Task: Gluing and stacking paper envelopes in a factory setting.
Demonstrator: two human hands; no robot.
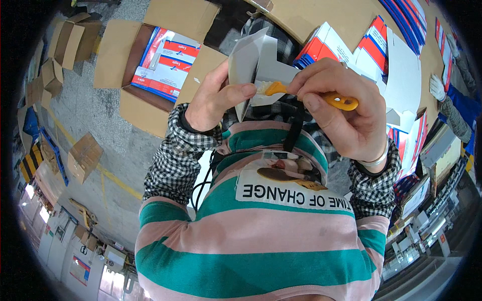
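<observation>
My left hand (213,100) grips a partly folded white carton (246,55) in front of my chest, thumb on the near side. Its panels stand up at angles, inner white face showing. My right hand (346,108) is closed round a small brush with a yellow handle (344,102). The handle's end, with a hole in it, sticks out past my fingers. Pale bristles at the other end meet the carton beside my left thumb; whether they press on it I cannot tell.
At the left, an open cardboard box (118,65) holds red, white and blue packages (165,65). Flat printed cartons (374,42) and a white opened carton (404,83) lie on the brown table (331,12). A co-worker's white-gloved hand (437,88) is at the far right.
</observation>
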